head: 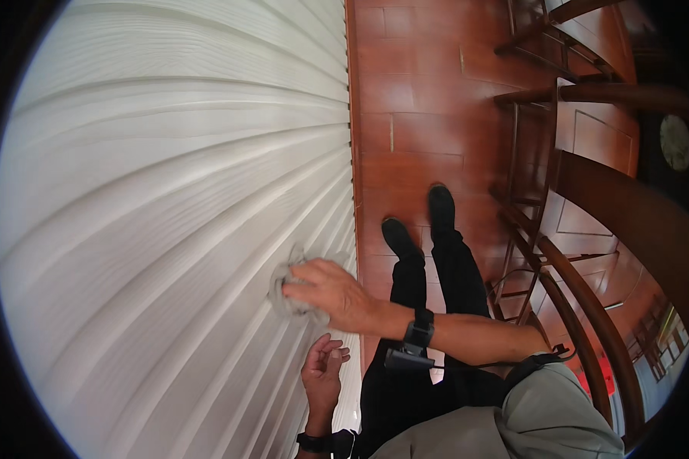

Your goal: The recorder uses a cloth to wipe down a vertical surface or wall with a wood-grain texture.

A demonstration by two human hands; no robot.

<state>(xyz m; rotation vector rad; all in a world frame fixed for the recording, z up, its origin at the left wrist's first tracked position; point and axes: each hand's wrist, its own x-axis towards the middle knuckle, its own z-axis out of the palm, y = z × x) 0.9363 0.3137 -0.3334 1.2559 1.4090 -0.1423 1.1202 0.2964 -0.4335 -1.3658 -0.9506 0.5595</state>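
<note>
A crumpled light-grey cloth [281, 295] lies against the white ribbed wall panel [166, 201], pressed there by my right hand [333, 292]. The fingers of that hand spread over the cloth, and its edges look slightly blurred. Below it, close to the panel, my left hand [323, 364] is raised with its palm turned up. Its fingers bend loosely and hold nothing. Whether the left hand touches the panel is hard to tell.
Reddish-brown tiles [413, 132] cover the floor, where my dark shoes [441, 206] stand beside a brown baseboard [354, 115]. Dark wooden chairs [580, 321] line the right side near my right arm. A box-like device [407, 360] with a cable hangs at my right wrist.
</note>
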